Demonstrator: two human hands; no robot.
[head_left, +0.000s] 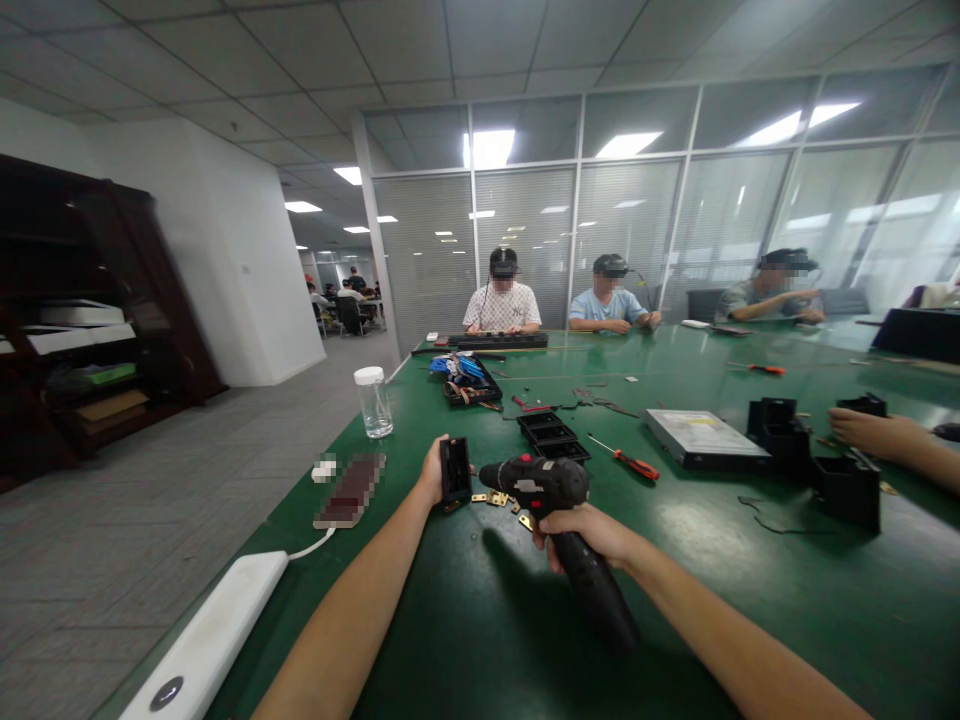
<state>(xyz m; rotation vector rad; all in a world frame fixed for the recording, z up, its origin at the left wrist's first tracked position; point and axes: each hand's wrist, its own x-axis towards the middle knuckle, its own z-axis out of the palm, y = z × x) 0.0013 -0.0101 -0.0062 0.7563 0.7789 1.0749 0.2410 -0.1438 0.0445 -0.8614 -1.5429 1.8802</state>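
Observation:
My right hand [589,533] is wrapped round the grip of a black cordless drill [544,483], whose nose points left. In my left hand [432,474] a small black plastic frame [455,472] stands on edge, gripped from its left side. The drill's tip is close to the frame's right side; whether they touch I cannot tell. Several small brass-coloured metal pieces [495,497] lie on the table between the frame and the drill. Behind the drill rest more black plastic frames [551,437].
On the green table [450,640] are a screwdriver [636,464], an optical drive [705,438], a lidded clear jar [373,402], a phone [350,491] and a white power strip [214,640]. A co-worker's hand [862,428] works among black parts at right. Several people sit across the table.

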